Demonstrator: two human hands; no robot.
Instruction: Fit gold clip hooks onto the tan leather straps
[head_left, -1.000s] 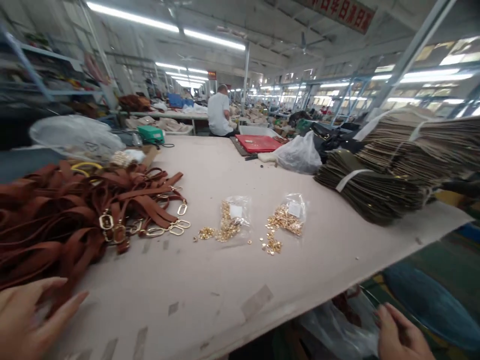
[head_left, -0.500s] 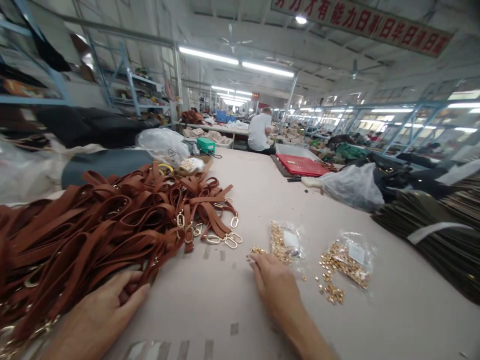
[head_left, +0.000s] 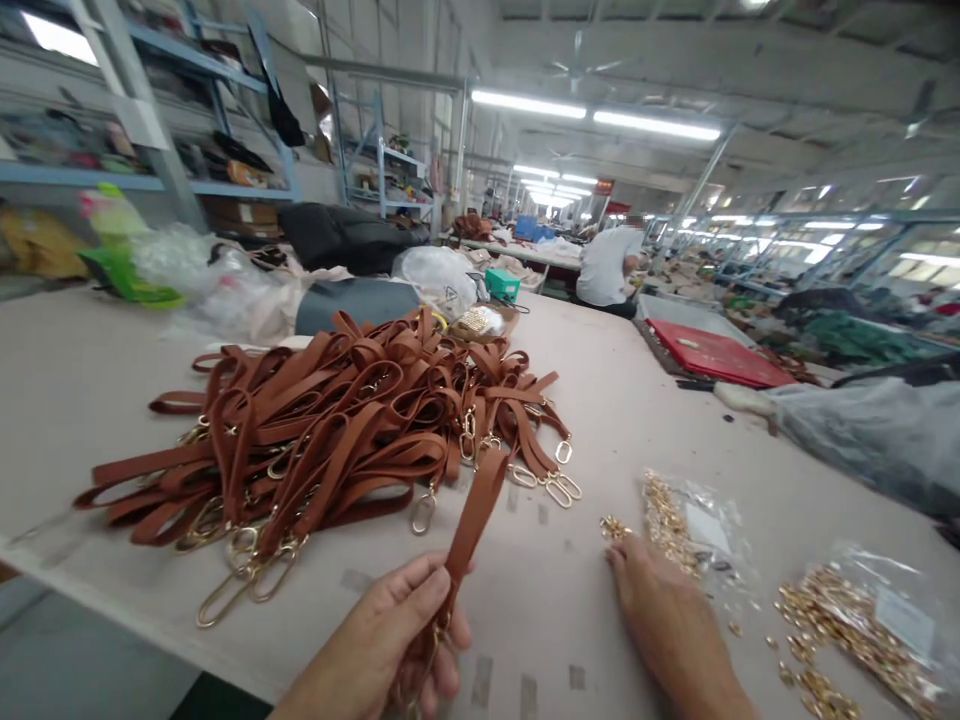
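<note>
A brown strap (head_left: 477, 510) with gold hardware at its lower end is gripped in my left hand (head_left: 409, 630), its loop standing up above the thumb. To the left lies a large pile of brown straps (head_left: 330, 420) with gold clips and oval rings. My right hand (head_left: 664, 610) rests on the table, fingertips at a small heap of gold pieces (head_left: 615, 527); whether it pinches one is hidden. Just beyond it sits an open plastic bag of gold pieces (head_left: 675, 525). Another such bag (head_left: 870, 620) lies farther right, with loose pieces spilled beside it.
The pale table (head_left: 585, 400) has a red flat item (head_left: 716, 352), clear plastic (head_left: 885, 430) at right, and a green box (head_left: 502, 285) at the back. A person in white (head_left: 606, 265) sits beyond. Blue shelving (head_left: 217, 75) stands at left.
My left hand has moved away from the pile and now holds a strap up. My right hand stays at the small gold heap. The view has turned left.
</note>
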